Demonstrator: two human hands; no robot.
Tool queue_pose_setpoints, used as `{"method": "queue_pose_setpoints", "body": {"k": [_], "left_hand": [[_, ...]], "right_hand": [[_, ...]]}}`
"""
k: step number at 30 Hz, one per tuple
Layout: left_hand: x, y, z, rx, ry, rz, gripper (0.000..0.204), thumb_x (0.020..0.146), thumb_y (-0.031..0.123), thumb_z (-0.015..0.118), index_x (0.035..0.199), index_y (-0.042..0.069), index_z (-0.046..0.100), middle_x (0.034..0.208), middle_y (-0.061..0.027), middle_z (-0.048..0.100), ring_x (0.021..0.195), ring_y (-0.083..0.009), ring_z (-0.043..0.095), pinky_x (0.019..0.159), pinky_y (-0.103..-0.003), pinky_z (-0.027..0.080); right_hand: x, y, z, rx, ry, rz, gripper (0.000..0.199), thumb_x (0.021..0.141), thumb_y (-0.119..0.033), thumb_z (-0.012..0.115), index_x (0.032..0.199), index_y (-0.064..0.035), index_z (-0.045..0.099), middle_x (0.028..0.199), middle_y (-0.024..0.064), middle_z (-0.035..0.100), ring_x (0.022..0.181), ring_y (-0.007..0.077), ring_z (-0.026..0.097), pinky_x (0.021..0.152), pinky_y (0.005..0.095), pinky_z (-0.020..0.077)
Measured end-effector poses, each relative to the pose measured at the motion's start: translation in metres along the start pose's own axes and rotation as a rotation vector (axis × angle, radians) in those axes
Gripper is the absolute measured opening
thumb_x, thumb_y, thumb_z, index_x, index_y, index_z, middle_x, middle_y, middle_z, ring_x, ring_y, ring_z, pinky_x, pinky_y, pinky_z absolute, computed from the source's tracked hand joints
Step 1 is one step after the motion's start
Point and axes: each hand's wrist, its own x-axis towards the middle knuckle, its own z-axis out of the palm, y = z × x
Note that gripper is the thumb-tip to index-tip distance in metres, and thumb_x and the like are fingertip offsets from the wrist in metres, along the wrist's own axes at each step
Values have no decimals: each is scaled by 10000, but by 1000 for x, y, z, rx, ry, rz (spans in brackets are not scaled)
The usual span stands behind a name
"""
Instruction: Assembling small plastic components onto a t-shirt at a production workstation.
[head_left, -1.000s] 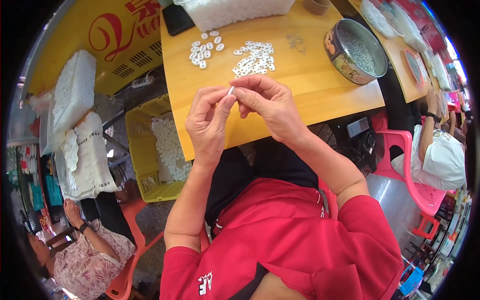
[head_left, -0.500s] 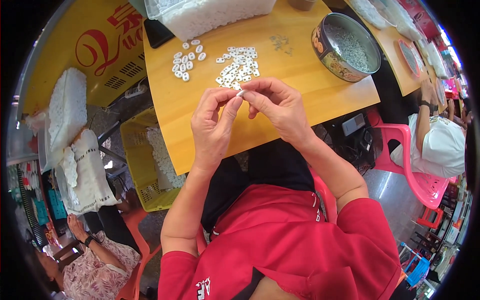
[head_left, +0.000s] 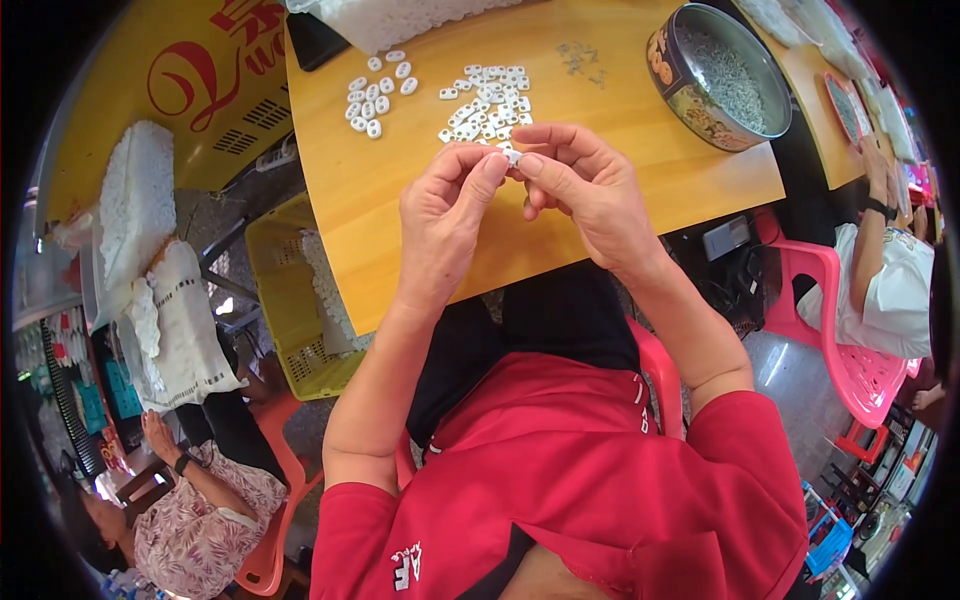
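Between the fingertips of both hands is a small white plastic piece (head_left: pixel 512 157), pinched above the table. My left hand (head_left: pixel 450 205) grips one side of it with thumb and forefinger. On the other side my right hand (head_left: pixel 590 195) pinches it the same way, its other fingers curled. Just beyond my hands lies a loose heap of small white pieces with dark holes (head_left: pixel 492 100). To its left is a group of white oval pieces (head_left: pixel 370 98), each with two holes. A little pile of small metal parts (head_left: pixel 582 62) lies farther right.
A round tin (head_left: pixel 705 80) full of small metal parts stands at the table's right. At the back edge is a clear bin of white pieces (head_left: pixel 390 22). A yellow crate (head_left: pixel 290 340) sits below left. Other people sit on both sides, one by a pink chair (head_left: pixel 840 360).
The table and its contents have shifted slightly up and right in view. Both hands still hold the white piece, now turned so more of its face shows.
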Motion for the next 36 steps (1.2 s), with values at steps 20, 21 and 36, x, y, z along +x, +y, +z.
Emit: {"method": "queue_pose_setpoints", "body": {"k": [20, 21, 36], "left_hand": [[3, 22, -13, 616, -172, 296, 70, 929, 44, 676, 930, -20, 649, 884, -100, 644, 816, -183, 624, 744, -301, 503], [3, 23, -12, 654, -188, 309, 68, 927, 42, 676, 924, -19, 646, 873, -105, 639, 807, -193, 624, 736, -303, 503], [-3, -3, 2, 139, 42, 170, 60, 985, 17, 622, 1015, -32, 636, 1015, -65, 609, 893, -123, 629, 823, -253, 505]], "right_hand": [[0, -6, -7, -452, -110, -59, 187, 987, -121, 658, 1114, 16, 663, 946, 35, 689, 751, 59, 613, 649, 221, 526], [0, -6, -8, -457, -109, -62, 187, 987, -121, 658, 1114, 16, 663, 946, 35, 689, 751, 59, 613, 649, 221, 526], [-4, 15, 1, -34, 23, 18, 161, 1009, -125, 628, 1092, 12, 619, 924, 48, 657, 721, 85, 616, 658, 262, 561]]}}
